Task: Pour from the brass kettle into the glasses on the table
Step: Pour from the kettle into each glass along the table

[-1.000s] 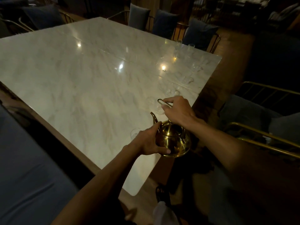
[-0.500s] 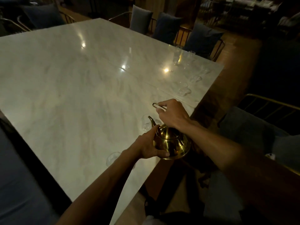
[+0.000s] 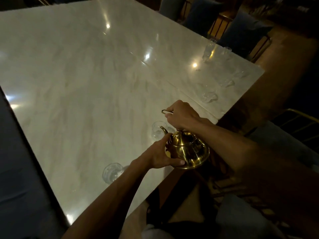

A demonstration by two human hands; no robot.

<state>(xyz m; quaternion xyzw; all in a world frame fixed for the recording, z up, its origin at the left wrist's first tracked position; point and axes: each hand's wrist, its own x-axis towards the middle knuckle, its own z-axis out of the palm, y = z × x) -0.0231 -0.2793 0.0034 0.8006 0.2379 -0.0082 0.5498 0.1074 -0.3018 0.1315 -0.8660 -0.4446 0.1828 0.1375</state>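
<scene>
Evidently steadied for pouring, the kettle (image 3: 189, 151) hangs at the table's (image 3: 86, 83) edge. The right hand (image 3: 183, 116) grips its handle, the left hand (image 3: 158, 156) cups its belly, and the spout aims at the glass (image 3: 157, 131) at 11 o'clock.

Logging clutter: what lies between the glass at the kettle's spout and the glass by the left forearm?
Nothing; head view shows bare marble table between the spout glass and the forearm glass.
</scene>
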